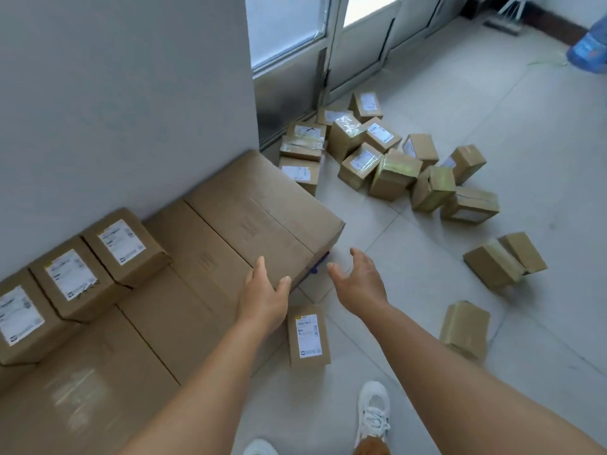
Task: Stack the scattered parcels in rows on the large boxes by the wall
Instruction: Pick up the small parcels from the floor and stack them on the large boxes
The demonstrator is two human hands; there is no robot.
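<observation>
Three labelled parcels (113, 246) stand in one row on the large boxes (262, 208), against the wall. The large boxes number at least three, side by side; the nearest runs out of view. On the floor, one heap by the door holds about fourteen parcels (394, 174), the exact count uncertain where they overlap. Three further parcels lie apart: one labelled (308, 336), two plain (504, 259) (464, 326). Two hands (262, 297) (359, 280) and two white shoes (372, 412) are visible.

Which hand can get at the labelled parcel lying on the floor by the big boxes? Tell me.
Probably either. The labelled parcel lies uncovered just below the open left hand; the right hand is open and unobstructed too.
</observation>
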